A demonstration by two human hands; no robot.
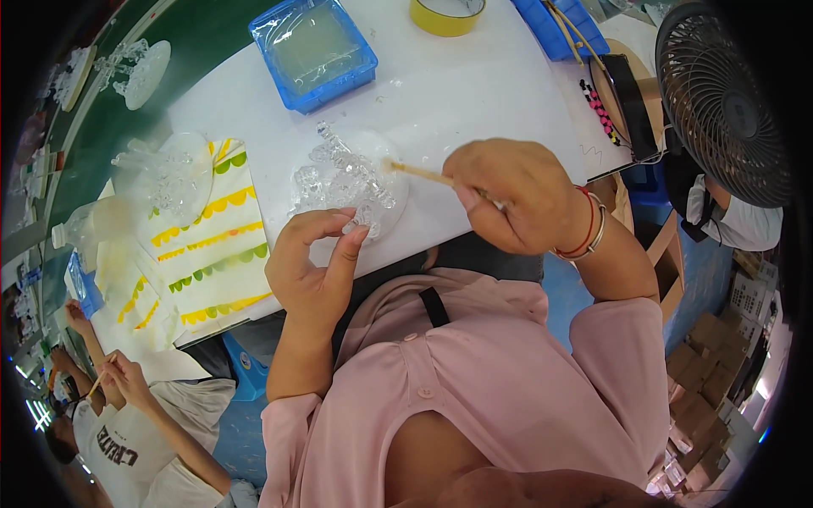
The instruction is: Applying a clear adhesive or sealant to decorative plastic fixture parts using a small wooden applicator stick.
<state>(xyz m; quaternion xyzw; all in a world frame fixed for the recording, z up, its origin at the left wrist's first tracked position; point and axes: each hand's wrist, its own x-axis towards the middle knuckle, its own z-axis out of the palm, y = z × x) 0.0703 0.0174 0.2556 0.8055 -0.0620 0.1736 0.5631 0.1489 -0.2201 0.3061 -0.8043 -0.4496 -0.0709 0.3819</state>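
Observation:
A clear glass ornament point(343, 176) with a round base and lumpy figures on top sits at the near edge of the white table point(474, 110). My left hand point(315, 262) pinches its near edge between thumb and fingers. My right hand point(512, 199) grips a thin wooden stick point(421, 173) whose tip touches the ornament's right side. Red and metal bracelets circle my right wrist.
A blue tray point(315, 51) lined with clear film stands at the back, beside a yellow tape roll point(447, 15). Another clear ornament point(169, 173) rests on yellow-striped paper point(212, 245) at left. A black fan point(720, 102) is at right. Another person point(127, 423) works at lower left.

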